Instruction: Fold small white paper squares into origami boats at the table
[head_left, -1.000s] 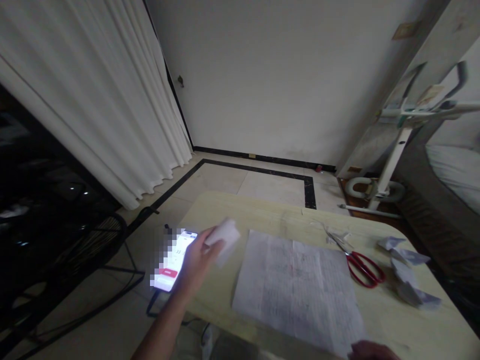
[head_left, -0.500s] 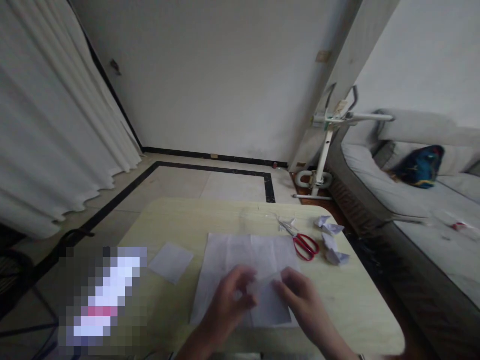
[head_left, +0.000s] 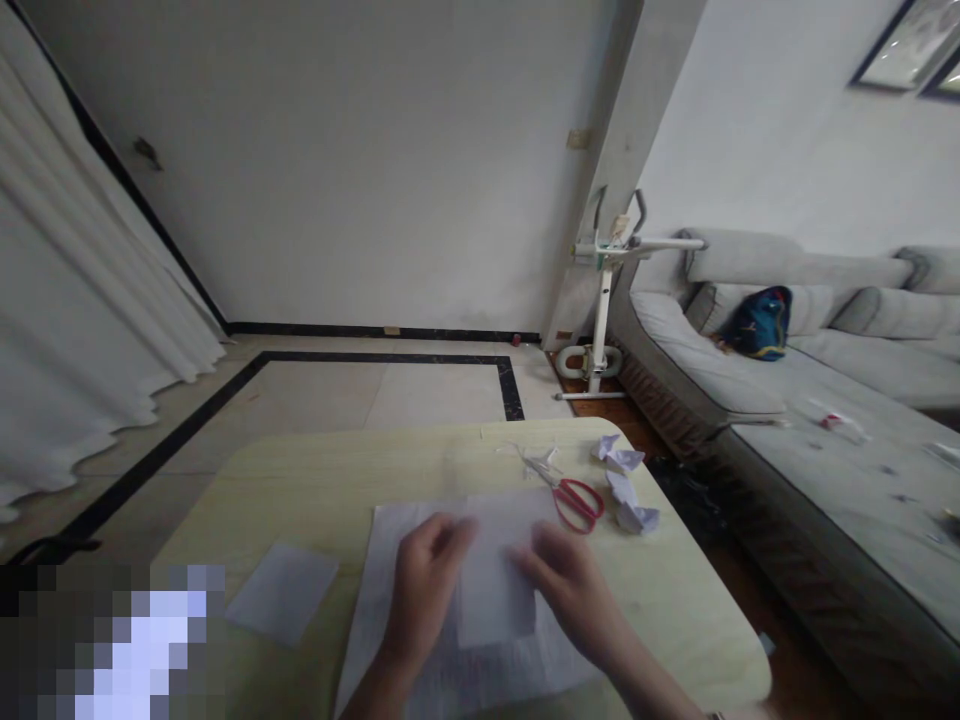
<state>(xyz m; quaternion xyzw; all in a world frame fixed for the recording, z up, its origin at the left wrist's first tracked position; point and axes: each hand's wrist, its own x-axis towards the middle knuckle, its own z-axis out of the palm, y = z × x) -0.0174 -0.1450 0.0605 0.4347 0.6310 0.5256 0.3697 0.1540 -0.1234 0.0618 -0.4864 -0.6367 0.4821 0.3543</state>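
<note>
A rectangular white sheet of paper (head_left: 496,590) is held up between my hands. My left hand (head_left: 426,575) pinches its left edge between thumb and fingers. On the opposite edge, my right hand (head_left: 566,572) grips the paper, its fingertips smeared by motion. Beneath them a larger white sheet (head_left: 375,610) lies flat on the table, partly covered by my hands and the held piece. Red-handled scissors (head_left: 579,505) rest just beyond my right hand, with paper scraps (head_left: 541,460) by their blades.
Folded white paper pieces (head_left: 631,508) lie at the right of the pale wooden table (head_left: 675,620). A smaller square sheet (head_left: 285,592) is at the left. Beyond stand white exercise equipment (head_left: 602,310) and a grey sofa (head_left: 750,390); a blurred-out patch covers the lower left.
The camera view has turned right. The held paper now shows as a wider, upright rectangle between my hands, where before it was largely hidden; both hands have risen slightly.
</note>
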